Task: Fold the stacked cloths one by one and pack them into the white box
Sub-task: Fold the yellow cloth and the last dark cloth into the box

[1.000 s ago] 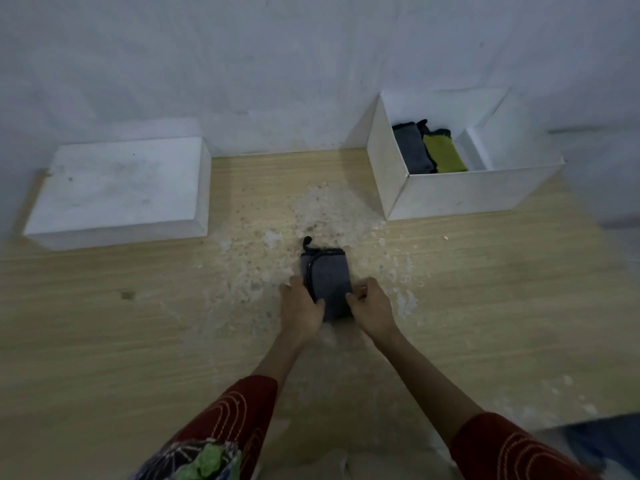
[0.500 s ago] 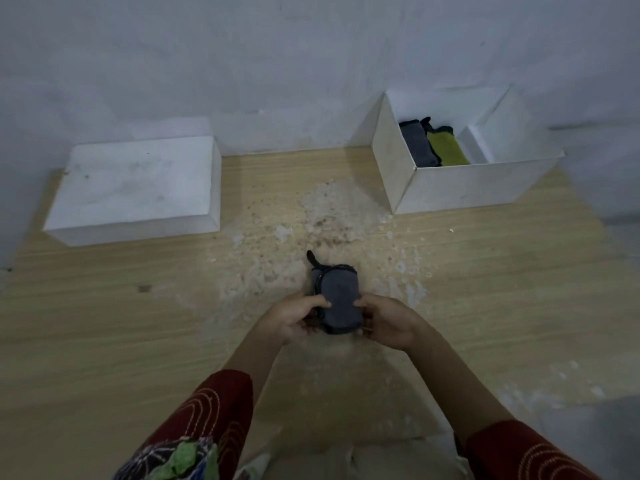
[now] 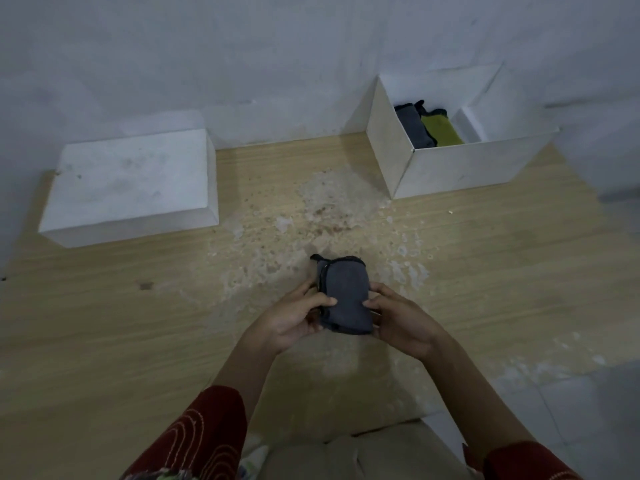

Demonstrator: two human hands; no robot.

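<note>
Lifted off the wooden table since earlier, the folded dark grey cloth is gripped at its sides by left hand and right hand, near centre. Risk: slack grip unfolds it before reaching far-right white box

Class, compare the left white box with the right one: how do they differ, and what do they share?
The left box shows a closed top; the right box is open. The left box looks lower than the right box. The right box holds folded cloths; the left box shows none. Both are white and stand on the table.
</note>
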